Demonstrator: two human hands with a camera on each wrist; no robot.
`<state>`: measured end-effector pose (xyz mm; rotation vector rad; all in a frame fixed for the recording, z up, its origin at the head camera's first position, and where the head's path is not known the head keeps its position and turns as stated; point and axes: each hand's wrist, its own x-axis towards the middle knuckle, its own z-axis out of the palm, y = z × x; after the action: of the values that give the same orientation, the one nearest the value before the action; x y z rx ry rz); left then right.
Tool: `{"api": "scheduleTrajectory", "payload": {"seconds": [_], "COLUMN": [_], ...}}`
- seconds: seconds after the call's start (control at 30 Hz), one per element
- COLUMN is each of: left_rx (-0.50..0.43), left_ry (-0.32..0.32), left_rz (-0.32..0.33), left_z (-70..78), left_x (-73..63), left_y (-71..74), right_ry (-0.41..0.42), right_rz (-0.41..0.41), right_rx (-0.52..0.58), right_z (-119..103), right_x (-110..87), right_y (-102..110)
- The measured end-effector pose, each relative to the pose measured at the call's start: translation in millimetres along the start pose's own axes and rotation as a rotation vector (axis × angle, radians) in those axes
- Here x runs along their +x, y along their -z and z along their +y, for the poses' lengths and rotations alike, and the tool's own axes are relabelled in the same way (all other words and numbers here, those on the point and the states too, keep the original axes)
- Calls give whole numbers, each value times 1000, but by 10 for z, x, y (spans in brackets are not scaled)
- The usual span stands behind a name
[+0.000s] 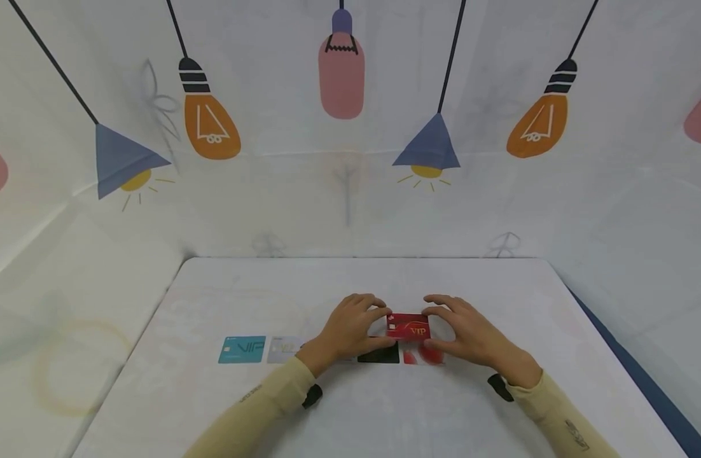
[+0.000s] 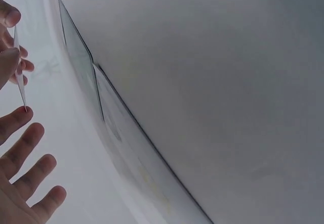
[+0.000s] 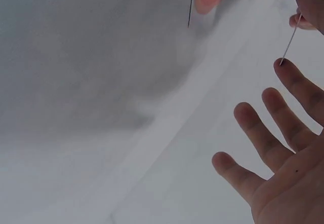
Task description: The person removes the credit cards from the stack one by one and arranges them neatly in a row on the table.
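Observation:
Between my two hands is a red VIP card [image 1: 408,326], its printed face showing in the head view. My left hand [image 1: 350,326] pinches its left edge with thumb and index finger. At the right edge, my right hand [image 1: 469,332] does the same. Both wrist views show the card nearly edge-on, with the other fingers spread. Just below it, a dark card [image 1: 379,355] and a white-and-red card [image 1: 422,354] lie on the table, partly covered by the thumbs in the head view.
The row continues leftward with a silver card [image 1: 282,348] and a teal VIP card [image 1: 242,350]; my left forearm hides its middle. All lie on a white table [image 1: 224,292]. Behind the table hangs a pale cloth [image 1: 293,191] printed with lamps and bulbs.

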<state>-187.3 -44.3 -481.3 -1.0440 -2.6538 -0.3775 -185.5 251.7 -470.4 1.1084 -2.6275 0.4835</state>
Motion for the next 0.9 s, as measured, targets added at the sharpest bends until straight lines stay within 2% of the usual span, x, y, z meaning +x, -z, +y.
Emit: {"api": "scheduleTrajectory", "payload": {"seconds": [0.17, 0.4, 0.63, 0.9], "left_rx": [-2, 1, 25, 11], "left_ry": [-5, 10, -18, 13], "left_rz": [0, -24, -25, -78], "left_z": [111, 258, 397, 558], "left_x": [82, 198, 322, 466], "left_y": [-58, -114, -204, -305], "right_ry": [-22, -96, -154, -196], "right_rz": [1, -22, -55, -76], "right_rx": [10, 14, 17, 7], "right_z": [50, 122, 187, 270], "right_x": [-106, -254, -411, -554], "right_y": [72, 143, 194, 296]}}
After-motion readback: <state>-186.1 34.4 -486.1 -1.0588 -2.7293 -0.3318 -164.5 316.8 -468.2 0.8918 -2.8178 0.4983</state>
